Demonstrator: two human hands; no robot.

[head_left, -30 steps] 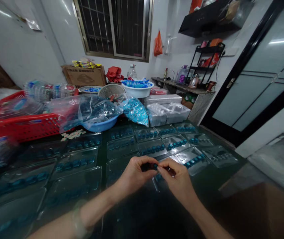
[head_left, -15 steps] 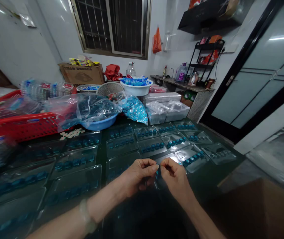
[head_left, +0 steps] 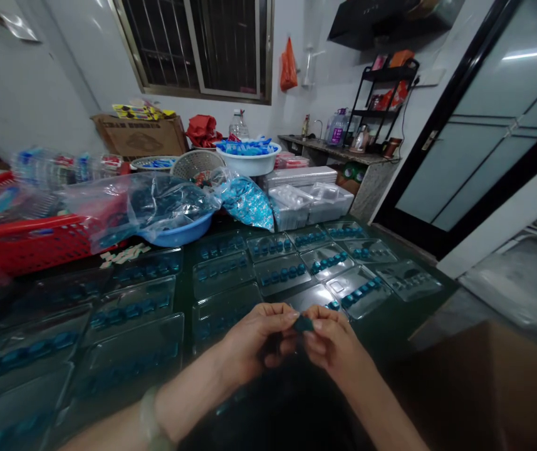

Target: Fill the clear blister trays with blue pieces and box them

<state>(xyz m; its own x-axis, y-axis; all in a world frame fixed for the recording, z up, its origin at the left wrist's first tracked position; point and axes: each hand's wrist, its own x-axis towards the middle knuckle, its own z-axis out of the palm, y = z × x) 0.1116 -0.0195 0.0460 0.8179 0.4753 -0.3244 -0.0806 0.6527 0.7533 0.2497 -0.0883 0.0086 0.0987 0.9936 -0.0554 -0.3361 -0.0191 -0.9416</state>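
Observation:
My left hand (head_left: 254, 341) and my right hand (head_left: 331, 344) meet above the near middle of a dark table (head_left: 400, 316). Both pinch one small blue piece (head_left: 303, 324) between thumb and fingertips. The fingers of each hand are curled closed around it. Just beyond my hands lie clear plastic trays (head_left: 281, 274) holding rows of the same small blue pieces. More such trays (head_left: 131, 307) cover the table to the left.
A blue basin (head_left: 181, 233) under a clear bag, a bag of blue pieces (head_left: 247, 203), a red basket (head_left: 24, 241) and stacked clear trays (head_left: 310, 200) stand at the back. A white bowl (head_left: 249, 164) sits behind. A brown box (head_left: 479, 382) is at my right.
Both hands drew slightly nearer me and lower over the table, still pinching together. The view shifted a little, so the table's things sit further left.

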